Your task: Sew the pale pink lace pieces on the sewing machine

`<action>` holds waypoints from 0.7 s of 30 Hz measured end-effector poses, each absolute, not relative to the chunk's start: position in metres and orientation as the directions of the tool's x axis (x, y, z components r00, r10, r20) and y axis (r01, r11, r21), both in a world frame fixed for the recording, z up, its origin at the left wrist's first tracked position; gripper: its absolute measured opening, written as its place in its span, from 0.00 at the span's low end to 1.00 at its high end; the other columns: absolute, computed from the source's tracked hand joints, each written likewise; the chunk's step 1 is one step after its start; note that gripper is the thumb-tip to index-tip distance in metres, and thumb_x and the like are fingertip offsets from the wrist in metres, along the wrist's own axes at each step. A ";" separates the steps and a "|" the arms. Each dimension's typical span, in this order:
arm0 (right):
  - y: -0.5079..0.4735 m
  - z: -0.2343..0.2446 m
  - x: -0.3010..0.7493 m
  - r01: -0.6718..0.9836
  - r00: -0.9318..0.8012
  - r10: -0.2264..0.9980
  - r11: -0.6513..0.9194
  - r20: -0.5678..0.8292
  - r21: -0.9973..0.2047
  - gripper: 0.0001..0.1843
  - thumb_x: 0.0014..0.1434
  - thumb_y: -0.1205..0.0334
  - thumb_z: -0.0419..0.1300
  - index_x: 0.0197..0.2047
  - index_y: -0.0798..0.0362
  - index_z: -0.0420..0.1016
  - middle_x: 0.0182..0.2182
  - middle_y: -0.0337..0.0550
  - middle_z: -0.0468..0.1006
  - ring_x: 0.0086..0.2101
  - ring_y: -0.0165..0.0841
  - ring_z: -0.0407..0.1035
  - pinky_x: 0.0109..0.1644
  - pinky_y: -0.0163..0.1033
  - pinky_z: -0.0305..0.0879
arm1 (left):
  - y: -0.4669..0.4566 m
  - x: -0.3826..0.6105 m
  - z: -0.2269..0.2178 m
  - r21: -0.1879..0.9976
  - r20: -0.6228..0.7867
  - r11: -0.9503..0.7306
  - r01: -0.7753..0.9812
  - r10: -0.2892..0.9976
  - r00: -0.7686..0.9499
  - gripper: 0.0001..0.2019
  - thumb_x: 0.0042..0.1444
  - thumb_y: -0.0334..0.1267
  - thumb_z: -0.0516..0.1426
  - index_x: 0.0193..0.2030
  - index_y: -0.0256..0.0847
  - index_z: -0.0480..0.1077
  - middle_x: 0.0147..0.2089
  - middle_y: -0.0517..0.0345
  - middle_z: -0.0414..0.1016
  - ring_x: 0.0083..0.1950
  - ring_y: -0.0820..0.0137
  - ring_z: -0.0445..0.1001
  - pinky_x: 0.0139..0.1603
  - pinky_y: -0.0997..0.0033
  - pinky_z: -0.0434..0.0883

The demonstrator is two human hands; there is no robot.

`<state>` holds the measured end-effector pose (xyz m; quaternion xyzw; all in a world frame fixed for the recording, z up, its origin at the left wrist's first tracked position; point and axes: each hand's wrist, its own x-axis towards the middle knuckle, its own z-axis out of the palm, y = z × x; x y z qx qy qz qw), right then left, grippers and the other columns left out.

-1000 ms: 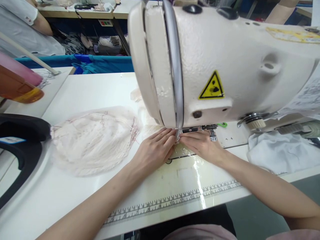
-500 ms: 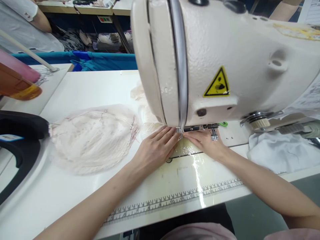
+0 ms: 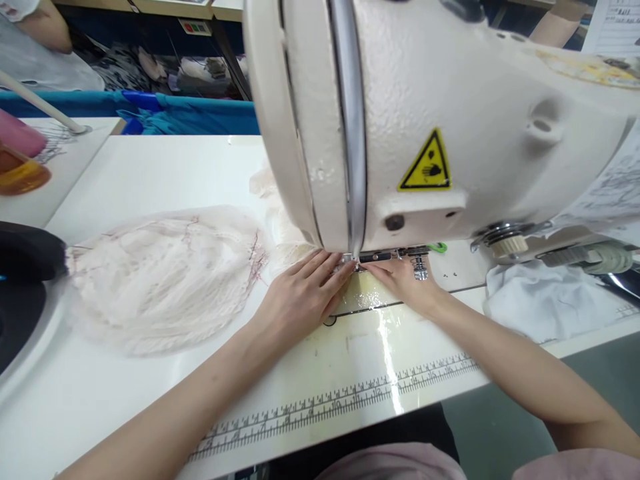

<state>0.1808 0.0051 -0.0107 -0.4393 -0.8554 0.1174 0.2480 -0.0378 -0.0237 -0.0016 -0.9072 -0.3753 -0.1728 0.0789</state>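
My left hand [image 3: 300, 297] lies flat on the table with its fingers stretched toward the needle area of a cream sewing machine [image 3: 440, 113]. My right hand [image 3: 405, 280] lies beside it, fingers extended under the machine head, touching a small pale piece at the presser foot [image 3: 356, 265]. The fingertips of both hands meet there; the machine head hides what lies under them. A pile of pale lace fabric [image 3: 160, 273] sits on the white table [image 3: 150, 173] to the left of my left hand.
A printed ruler strip [image 3: 340, 403] runs along the table's front edge. White cloth [image 3: 545, 303] is bunched at the right. A black curved object [image 3: 25, 287] sits at the left edge. A blue bin [image 3: 190, 117] and another person's sleeve [image 3: 30, 20] are behind.
The view has shifted slightly right and down. Both hands stay at the presser foot, fingertips edging a little further under the machine head.
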 end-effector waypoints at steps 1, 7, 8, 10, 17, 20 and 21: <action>0.005 -0.011 0.180 0.705 -0.474 0.821 0.571 0.320 -0.422 0.14 0.67 0.57 0.50 0.48 0.40 0.76 0.40 0.38 0.80 0.44 0.33 0.72 0.49 0.45 0.70 | -0.024 -0.037 -0.001 -0.027 0.373 -0.701 0.713 0.655 0.658 0.17 0.64 0.33 0.51 0.58 0.35 0.69 0.53 0.45 0.77 0.56 0.55 0.74 0.57 0.52 0.73; 0.002 -0.017 0.181 0.747 -0.444 0.844 0.534 0.300 -0.397 0.15 0.66 0.54 0.51 0.52 0.40 0.74 0.41 0.40 0.79 0.43 0.35 0.72 0.44 0.44 0.72 | -0.022 -0.035 -0.001 -0.072 0.385 -0.687 0.723 0.650 0.656 0.17 0.65 0.34 0.50 0.57 0.32 0.70 0.53 0.44 0.76 0.55 0.54 0.75 0.54 0.52 0.75; 0.001 -0.018 0.181 0.752 -0.447 0.840 0.539 0.308 -0.379 0.14 0.66 0.55 0.52 0.51 0.40 0.75 0.41 0.40 0.79 0.44 0.35 0.72 0.44 0.44 0.71 | -0.022 -0.034 -0.001 -0.085 0.402 -0.688 0.721 0.638 0.656 0.16 0.65 0.34 0.51 0.56 0.32 0.70 0.53 0.44 0.76 0.54 0.54 0.75 0.53 0.53 0.75; 0.000 -0.019 0.182 0.759 -0.452 0.821 0.559 0.348 -0.333 0.13 0.65 0.55 0.54 0.50 0.40 0.76 0.41 0.40 0.79 0.44 0.36 0.72 0.45 0.43 0.70 | -0.023 -0.034 0.000 -0.117 0.437 -0.698 0.706 0.602 0.668 0.15 0.64 0.32 0.52 0.54 0.32 0.71 0.52 0.45 0.77 0.53 0.56 0.76 0.51 0.56 0.76; -0.003 -0.012 0.183 0.700 -0.556 0.741 0.662 0.378 -0.268 0.14 0.64 0.53 0.55 0.50 0.42 0.77 0.43 0.42 0.80 0.46 0.38 0.73 0.55 0.49 0.65 | -0.023 -0.033 0.001 -0.120 0.439 -0.702 0.701 0.596 0.672 0.15 0.63 0.31 0.50 0.53 0.29 0.71 0.51 0.42 0.77 0.52 0.58 0.77 0.53 0.58 0.75; -0.004 -0.008 0.182 0.689 -0.569 0.749 0.660 0.339 -0.300 0.14 0.64 0.53 0.55 0.50 0.42 0.77 0.45 0.42 0.80 0.48 0.39 0.72 0.56 0.52 0.65 | -0.021 -0.033 0.000 -0.078 0.408 -0.678 0.731 0.647 0.644 0.17 0.63 0.34 0.50 0.55 0.29 0.69 0.50 0.42 0.78 0.50 0.58 0.77 0.53 0.57 0.75; -0.005 -0.007 0.182 0.690 -0.567 0.756 0.652 0.327 -0.314 0.14 0.64 0.53 0.55 0.50 0.42 0.77 0.45 0.42 0.80 0.48 0.39 0.73 0.55 0.52 0.66 | -0.020 -0.033 -0.001 -0.066 0.394 -0.683 0.728 0.652 0.648 0.17 0.63 0.34 0.50 0.56 0.30 0.69 0.51 0.43 0.77 0.51 0.57 0.77 0.53 0.56 0.75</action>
